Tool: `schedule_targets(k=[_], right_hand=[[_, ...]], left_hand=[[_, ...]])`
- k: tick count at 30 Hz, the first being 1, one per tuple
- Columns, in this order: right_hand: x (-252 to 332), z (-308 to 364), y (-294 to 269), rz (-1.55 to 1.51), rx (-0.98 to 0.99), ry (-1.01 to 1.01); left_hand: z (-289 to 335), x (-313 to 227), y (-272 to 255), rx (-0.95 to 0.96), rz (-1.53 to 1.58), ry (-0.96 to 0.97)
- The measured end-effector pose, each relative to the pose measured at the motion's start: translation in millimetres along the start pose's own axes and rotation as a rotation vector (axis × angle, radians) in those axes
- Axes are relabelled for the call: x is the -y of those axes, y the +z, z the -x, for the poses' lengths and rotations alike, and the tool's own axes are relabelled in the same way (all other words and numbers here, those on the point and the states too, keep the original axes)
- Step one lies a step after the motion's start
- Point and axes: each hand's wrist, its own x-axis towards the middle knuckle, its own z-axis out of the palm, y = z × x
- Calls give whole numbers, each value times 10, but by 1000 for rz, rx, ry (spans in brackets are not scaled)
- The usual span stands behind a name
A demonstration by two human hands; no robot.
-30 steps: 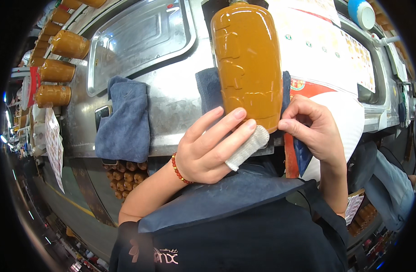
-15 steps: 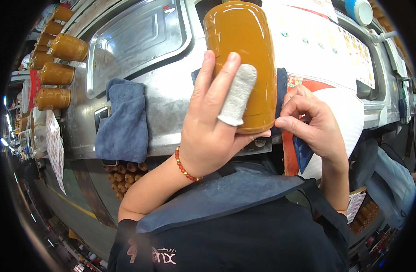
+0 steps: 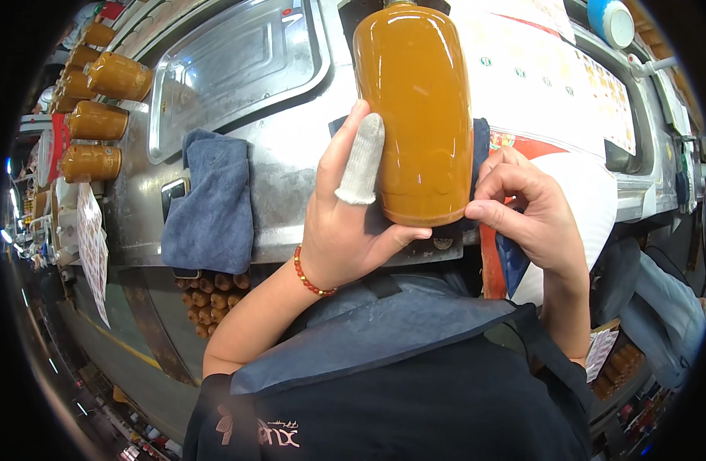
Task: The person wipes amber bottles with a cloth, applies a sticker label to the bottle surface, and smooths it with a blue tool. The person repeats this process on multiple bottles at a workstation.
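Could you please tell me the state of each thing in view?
Amber bottle: neck pointing away from the person
Left hand: spread along the bottle's side
Pale finger cover: worn on that hand
Right hand: fingers curled, thumb near bottle's base
Left towel: draped over part of a phone
Printed sheet: spread on the worktop
Smaller bottles: lined up at left

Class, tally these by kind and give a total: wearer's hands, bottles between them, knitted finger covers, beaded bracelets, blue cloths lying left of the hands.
Hands: 2 (left hand, right hand)
Amber bottle: 1
Finger cover: 1
Beaded bracelet: 1
Blue cloth, left: 1
Total: 6
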Motion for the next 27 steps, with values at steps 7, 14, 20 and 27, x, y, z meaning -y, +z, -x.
schedule_targets(k=[7,14,20,27], right_hand=[[-60,-23,-4,-62,27,37],[-88,-29,-31,-85,57,62],[-73,39,-18,-94,7,46],[15,69,-21,-52,1,45]], left_hand=[[246,-124,-92,-10,-197,241],[-63,-170,43,-17,-264,387],[-244,-128,121,26,-213,238],[-148,-81,65,-31,-54,86]])
